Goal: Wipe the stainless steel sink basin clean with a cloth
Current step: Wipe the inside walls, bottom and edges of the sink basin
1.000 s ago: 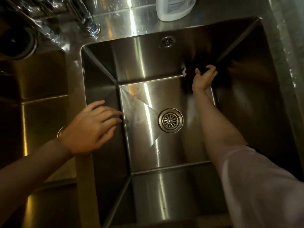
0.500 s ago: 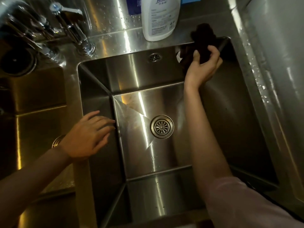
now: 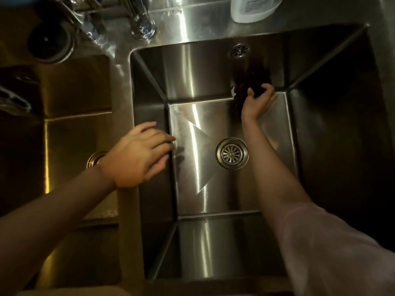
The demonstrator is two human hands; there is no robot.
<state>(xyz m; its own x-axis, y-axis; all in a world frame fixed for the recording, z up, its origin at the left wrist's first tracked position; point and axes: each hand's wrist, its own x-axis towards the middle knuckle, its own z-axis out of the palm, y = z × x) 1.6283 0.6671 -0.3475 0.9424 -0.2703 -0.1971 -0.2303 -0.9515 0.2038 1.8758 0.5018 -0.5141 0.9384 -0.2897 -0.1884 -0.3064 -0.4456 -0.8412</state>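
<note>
The stainless steel sink basin (image 3: 192, 77) fills the middle of the view, with a round drain (image 3: 232, 153) in its floor. My right hand (image 3: 258, 103) grips a dark cloth (image 3: 251, 84) and holds it against the bottom of the back wall, right of centre, where wall meets floor. My left hand (image 3: 140, 154) rests with loosely spread fingers on the divider at the basin's left rim, fingertips over the edge.
A second basin (image 3: 74, 146) with its own drain lies to the left. The tap base (image 3: 143, 28) and a white bottle (image 3: 254, 8) stand on the back ledge. A dark round opening (image 3: 51, 43) is at the upper left. An overflow hole (image 3: 239, 50) is in the back wall.
My right hand brought the cloth up to the basin's back right rim, then back down the back wall to its foot. My left hand stayed on the divider.
</note>
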